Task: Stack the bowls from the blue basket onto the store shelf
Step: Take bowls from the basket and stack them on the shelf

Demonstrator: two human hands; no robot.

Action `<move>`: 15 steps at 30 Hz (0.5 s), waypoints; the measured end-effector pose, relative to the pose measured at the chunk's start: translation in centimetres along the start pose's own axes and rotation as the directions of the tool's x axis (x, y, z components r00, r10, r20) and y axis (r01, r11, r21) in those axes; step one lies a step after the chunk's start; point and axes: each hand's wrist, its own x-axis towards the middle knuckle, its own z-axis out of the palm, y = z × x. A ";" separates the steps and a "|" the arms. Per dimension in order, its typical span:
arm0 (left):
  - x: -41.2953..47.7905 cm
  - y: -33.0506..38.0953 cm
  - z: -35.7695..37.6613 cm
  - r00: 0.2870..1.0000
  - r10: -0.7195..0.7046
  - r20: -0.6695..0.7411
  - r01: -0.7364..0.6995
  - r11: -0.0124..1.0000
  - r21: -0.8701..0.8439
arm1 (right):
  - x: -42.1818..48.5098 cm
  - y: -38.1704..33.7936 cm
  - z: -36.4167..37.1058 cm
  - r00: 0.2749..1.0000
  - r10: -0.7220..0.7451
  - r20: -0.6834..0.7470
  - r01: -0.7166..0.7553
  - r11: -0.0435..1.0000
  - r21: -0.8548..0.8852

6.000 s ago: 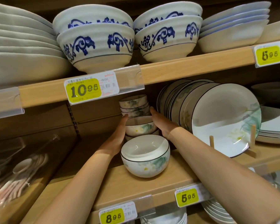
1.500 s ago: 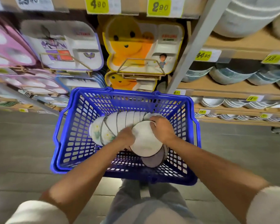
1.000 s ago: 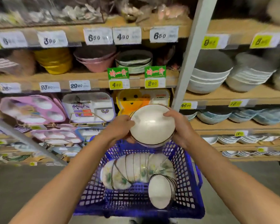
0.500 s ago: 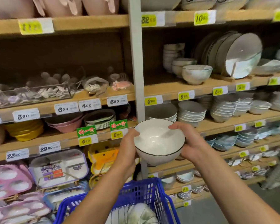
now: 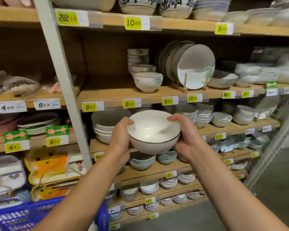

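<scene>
I hold a white bowl with a thin dark rim upright in front of the shelves, my left hand on its left side and my right hand on its right. Above it, on the wooden shelf, a matching bowl stands at the front. Behind that bowl rise stacks of the same bowls. Only a corner of the blue basket shows at the bottom left; its contents are out of view.
Upright plates lean in a wooden rack just right of the shelf bowls. A grey metal upright divides the shelving on the left. Shelves above and below carry more bowls and plates. Grey floor lies at the right.
Both hands have lifted the bowl up out of the basket to chest height. The view has risen and swung right, so the shelf with the matching bowls is now nearer and more central.
</scene>
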 end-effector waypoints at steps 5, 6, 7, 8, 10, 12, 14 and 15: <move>1.2 0.4 4.6 1.000 0.000 -0.024 0.000 1.000 -0.009 | 1.5 -2.4 -2.6 0.998 -0.058 -0.004 0.058 0.998 -0.014; 1.5 0.5 5.2 1.000 -0.006 -0.029 0.006 1.000 -0.013 | 1.9 -2.8 -2.9 0.998 -0.071 0.001 0.071 0.997 -0.011; 2.0 0.7 5.7 0.999 -0.013 -0.038 0.012 1.000 -0.016 | 2.4 -3.2 -3.0 0.997 -0.079 0.006 0.079 0.997 -0.004; 2.5 0.9 6.2 0.999 -0.019 -0.046 0.018 1.000 -0.020 | 2.9 -3.6 -3.0 0.996 -0.084 0.004 0.084 0.996 0.006; 3.5 1.4 6.8 0.998 -0.029 -0.064 0.027 0.999 -0.035 | 4.1 -4.2 -2.9 0.995 -0.096 0.006 0.096 0.995 0.025; 4.8 2.1 7.4 0.998 -0.023 -0.061 0.021 0.999 -0.035 | 5.3 -4.9 -2.5 0.993 -0.114 -0.003 0.115 0.993 0.030; 6.3 2.7 7.7 0.998 -0.006 -0.056 0.004 0.999 -0.035 | 6.8 -5.6 -2.0 0.991 -0.131 -0.026 0.132 0.991 0.037; 7.0 2.9 7.8 0.998 -0.003 -0.055 0.001 0.999 -0.036 | 7.4 -5.9 -1.8 0.990 -0.139 -0.025 0.140 0.989 0.044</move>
